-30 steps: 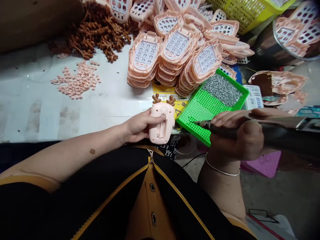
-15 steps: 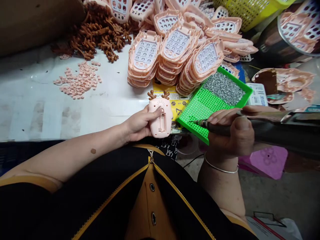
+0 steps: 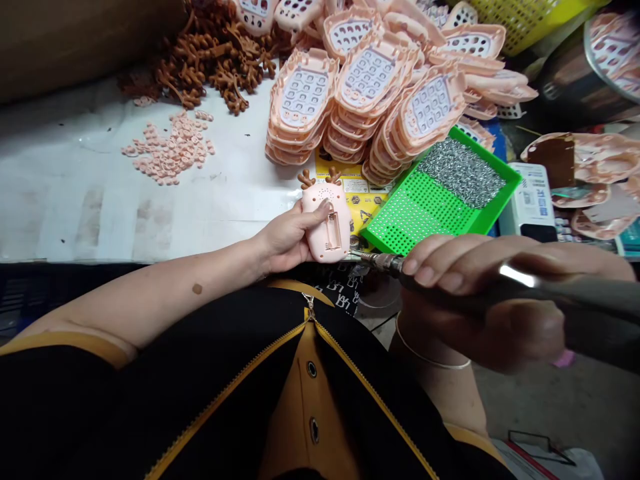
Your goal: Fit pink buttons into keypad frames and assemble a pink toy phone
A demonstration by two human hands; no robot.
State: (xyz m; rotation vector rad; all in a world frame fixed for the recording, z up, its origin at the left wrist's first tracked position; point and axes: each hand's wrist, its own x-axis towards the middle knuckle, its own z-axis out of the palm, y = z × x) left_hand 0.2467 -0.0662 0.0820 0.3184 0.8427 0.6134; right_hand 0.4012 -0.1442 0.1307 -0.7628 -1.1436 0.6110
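My left hand [image 3: 290, 237] is closed round a pink plastic toy phone [image 3: 330, 200] with brown antlers at its top. Its back faces up, showing an open battery compartment, small speaker holes and screw holes, and my thumb presses beside the compartment. In my right hand [image 3: 480, 293] is a dark power screwdriver [image 3: 525, 287], its body running off to the right. The bit's tip is at the lower right corner of the toy phone; whether they touch I cannot tell. A green perforated tray [image 3: 415, 217] with a heap of silver screws [image 3: 463, 170] lies just beyond the screwdriver.
Stacked pink shells with keypads [image 3: 305, 100] stand behind the toy phone. Brown antlers [image 3: 215, 60] and small pink parts [image 3: 173, 150] lie at the left. A yellow basket [image 3: 525, 23] and a metal pot [image 3: 575, 73] are at the back right, near a white box [image 3: 533, 200].
My right hand has brought the screwdriver from over the green tray leftward to the toy phone's lower corner. My left hand keeps its hold on the toy phone. The whole view has shifted slightly.
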